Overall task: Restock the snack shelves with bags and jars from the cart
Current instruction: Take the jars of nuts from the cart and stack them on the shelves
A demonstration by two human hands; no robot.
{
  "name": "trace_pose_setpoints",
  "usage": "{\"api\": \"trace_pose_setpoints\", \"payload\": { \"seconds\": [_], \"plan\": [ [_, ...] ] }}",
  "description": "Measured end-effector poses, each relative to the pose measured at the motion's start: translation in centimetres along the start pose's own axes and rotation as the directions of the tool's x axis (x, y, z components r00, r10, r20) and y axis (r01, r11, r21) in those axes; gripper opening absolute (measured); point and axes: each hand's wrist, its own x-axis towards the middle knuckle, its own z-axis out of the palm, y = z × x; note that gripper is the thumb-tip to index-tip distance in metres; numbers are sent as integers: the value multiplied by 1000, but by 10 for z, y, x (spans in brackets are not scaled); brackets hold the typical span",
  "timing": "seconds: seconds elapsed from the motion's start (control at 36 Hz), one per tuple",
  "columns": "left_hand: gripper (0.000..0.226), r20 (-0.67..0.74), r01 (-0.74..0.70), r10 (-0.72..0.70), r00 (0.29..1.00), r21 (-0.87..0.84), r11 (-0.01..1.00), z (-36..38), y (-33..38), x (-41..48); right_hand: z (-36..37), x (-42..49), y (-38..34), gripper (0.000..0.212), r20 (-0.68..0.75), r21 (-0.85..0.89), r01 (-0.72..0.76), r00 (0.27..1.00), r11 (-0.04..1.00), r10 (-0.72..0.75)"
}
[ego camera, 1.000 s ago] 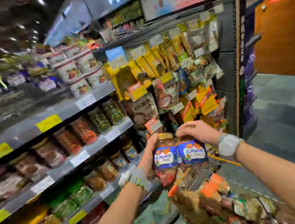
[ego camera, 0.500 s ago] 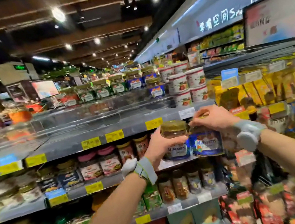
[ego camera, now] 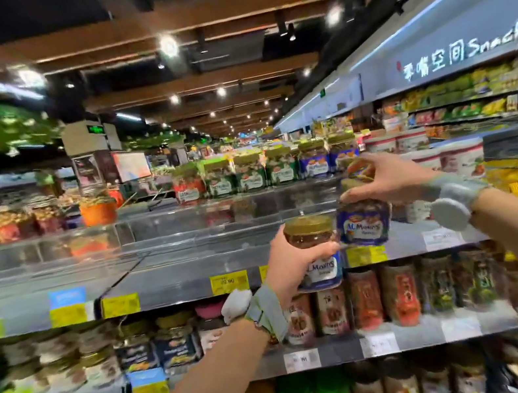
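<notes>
Head cam: left hand (ego camera: 291, 260) is wrapping round the first almond jar (ego camera: 309, 234), right hand (ego camera: 386, 179) is clamping the second jar (ego camera: 365, 227) by its lid, both hovering just before the upper shelf (ego camera: 177, 273). Top grip's probably for lowering it upright.

Glossy jars, matt shelf

The lower jar (ego camera: 308, 238) in my left hand (ego camera: 292, 268) is clear and shiny with a glossy gold lid; the higher jar (ego camera: 363, 228) in my right hand (ego camera: 386, 179) wears a slick blue label. The shelf (ego camera: 177, 273) looks like matt grey metal, its price tags (ego camera: 229, 282) paper.
</notes>
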Motion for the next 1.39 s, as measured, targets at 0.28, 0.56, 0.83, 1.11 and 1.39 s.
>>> {"api": "trace_pose_setpoints", "payload": {
  "seconds": [0.28,0.56,0.83,1.11,1.39],
  "plan": [
    [76,-140,28,-16,990,85,996,-21,-24,61,9,115,12,71,16,-155,121,993,980,-120],
    [73,-161,22,-1,987,133,991,-8,-13,104,45,188,35,82,102,-300,191,981,935,-167],
    [71,-168,19,11,986,173,985,7,-17,119,59,209,57,77,118,-233,209,975,950,-186],
    [73,-139,-9,37,990,195,981,13,-17,123,63,209,56,58,104,-318,207,978,925,-183],
    [89,-111,43,-20,994,207,977,21,-9,135,46,192,47,55,46,-212,256,967,943,-253]
  ]
}}
